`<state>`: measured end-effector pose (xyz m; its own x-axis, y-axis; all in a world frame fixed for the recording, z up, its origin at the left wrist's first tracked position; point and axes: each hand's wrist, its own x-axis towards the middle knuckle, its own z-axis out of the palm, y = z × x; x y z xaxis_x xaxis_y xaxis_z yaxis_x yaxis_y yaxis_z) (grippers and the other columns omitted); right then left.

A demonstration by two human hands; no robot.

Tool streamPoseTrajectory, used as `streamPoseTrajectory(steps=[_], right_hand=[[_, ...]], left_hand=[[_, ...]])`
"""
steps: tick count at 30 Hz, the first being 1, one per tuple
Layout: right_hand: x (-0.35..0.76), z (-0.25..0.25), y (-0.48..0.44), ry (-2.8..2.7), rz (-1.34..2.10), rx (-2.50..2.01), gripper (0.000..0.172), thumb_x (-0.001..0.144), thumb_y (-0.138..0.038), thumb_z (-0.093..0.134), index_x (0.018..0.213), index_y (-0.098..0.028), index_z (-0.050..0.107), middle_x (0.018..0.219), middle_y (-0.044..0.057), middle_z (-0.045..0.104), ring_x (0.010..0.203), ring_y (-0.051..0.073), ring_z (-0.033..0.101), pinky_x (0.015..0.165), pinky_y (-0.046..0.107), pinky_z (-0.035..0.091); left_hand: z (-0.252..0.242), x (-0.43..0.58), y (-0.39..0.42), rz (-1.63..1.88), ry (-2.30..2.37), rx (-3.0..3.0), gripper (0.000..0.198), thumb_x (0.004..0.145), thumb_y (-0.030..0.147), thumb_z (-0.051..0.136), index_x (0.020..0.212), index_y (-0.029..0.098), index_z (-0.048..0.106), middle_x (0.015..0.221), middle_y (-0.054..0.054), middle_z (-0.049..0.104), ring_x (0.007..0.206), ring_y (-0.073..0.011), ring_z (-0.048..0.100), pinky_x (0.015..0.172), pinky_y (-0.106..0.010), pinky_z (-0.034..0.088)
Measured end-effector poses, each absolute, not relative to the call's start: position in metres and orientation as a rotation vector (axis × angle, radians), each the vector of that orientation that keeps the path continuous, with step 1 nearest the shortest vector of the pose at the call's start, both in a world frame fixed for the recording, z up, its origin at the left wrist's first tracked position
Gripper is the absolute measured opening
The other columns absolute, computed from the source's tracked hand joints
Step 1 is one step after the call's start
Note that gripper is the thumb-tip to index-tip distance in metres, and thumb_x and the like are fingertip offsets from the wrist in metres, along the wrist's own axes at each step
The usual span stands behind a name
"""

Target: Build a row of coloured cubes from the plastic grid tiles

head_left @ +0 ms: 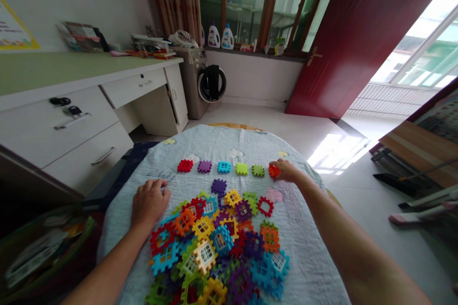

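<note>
My right hand (283, 170) pinches an orange-red plastic building block (274, 171) at the right end of a row on the cloth. Leftward along that row lie a green block (258, 170), a lime block (242, 168), a light blue block (224, 167), a purple block (204, 167) and a red block (185, 166). Resting on the cloth left of the heap, my left hand (150, 200) has loosely bent fingers with a gap to the thumb; it holds nothing I can see. A pile of mixed interlocking blocks (203, 228) lies between my forearms.
A pale patterned cloth (300, 248) covers the round table. A dark purple block (218, 186) and a red frame block (265, 206) lie at the pile's edge. At lower left stands a filled basket (89, 228). A desk (86, 69) and a washing machine (191, 86) stand beyond.
</note>
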<state>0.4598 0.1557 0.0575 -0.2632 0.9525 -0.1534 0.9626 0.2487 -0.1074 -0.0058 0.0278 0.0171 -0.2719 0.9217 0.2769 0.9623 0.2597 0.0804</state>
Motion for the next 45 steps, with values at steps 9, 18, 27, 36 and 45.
streamPoseTrajectory(steps=[9, 18, 27, 36, 45], right_hand=[[0.476, 0.066, 0.116, 2.683, -0.267, 2.161, 0.059, 0.077, -0.025, 0.060, 0.135, -0.020, 0.050, 0.127, 0.011, 0.056, 0.115, 0.025, 0.053, 0.099, 0.039, 0.040], [0.457, 0.003, 0.028, 2.701, -0.238, 2.428, 0.026, 0.085, -0.029, 0.051, 0.105, -0.019, 0.065, 0.109, 0.009, 0.063, 0.102, 0.023, 0.057, 0.095, 0.036, 0.042], [0.441, -0.005, 0.021, 2.543, 0.027, 2.525, 0.023, 0.089, -0.026, 0.049, 0.103, -0.020, 0.065, 0.109, 0.007, 0.062, 0.100, 0.021, 0.053, 0.088, 0.032, 0.037], [0.439, 0.000, 0.019, 2.520, 0.013, 2.518, 0.023, 0.090, -0.026, 0.048, 0.103, -0.020, 0.066, 0.110, 0.008, 0.063, 0.099, 0.021, 0.052, 0.088, 0.033, 0.035], [0.439, 0.000, 0.018, 2.520, 0.046, 2.508, 0.023, 0.090, -0.025, 0.047, 0.102, -0.020, 0.065, 0.110, 0.008, 0.062, 0.099, 0.022, 0.052, 0.088, 0.033, 0.036]], left_hand=[[0.015, -0.007, 0.028, -0.360, -2.330, -1.780, 0.027, 0.086, 0.026, 0.041, 0.101, 0.018, 0.063, 0.105, -0.009, 0.062, 0.092, -0.0256, 0.055, 0.081, -0.036, 0.041], [0.014, -0.008, 0.027, -0.390, -2.312, -1.784, 0.027, 0.086, 0.026, 0.041, 0.100, 0.018, 0.063, 0.103, -0.010, 0.062, 0.090, -0.0259, 0.055, 0.077, -0.036, 0.041], [0.018, -0.004, 0.025, -0.420, -2.353, -1.762, 0.029, 0.085, 0.026, 0.043, 0.103, 0.018, 0.064, 0.105, -0.011, 0.062, 0.093, -0.0257, 0.056, 0.079, -0.036, 0.042], [0.022, -0.002, 0.023, -0.421, -2.365, -1.773, 0.029, 0.085, 0.025, 0.042, 0.103, 0.018, 0.064, 0.105, -0.011, 0.062, 0.094, -0.0267, 0.056, 0.080, -0.037, 0.042], [0.022, -0.001, 0.023, -0.420, -2.362, -1.770, 0.029, 0.085, 0.025, 0.043, 0.103, 0.018, 0.065, 0.105, -0.011, 0.062, 0.094, -0.0267, 0.056, 0.080, -0.037, 0.043]])
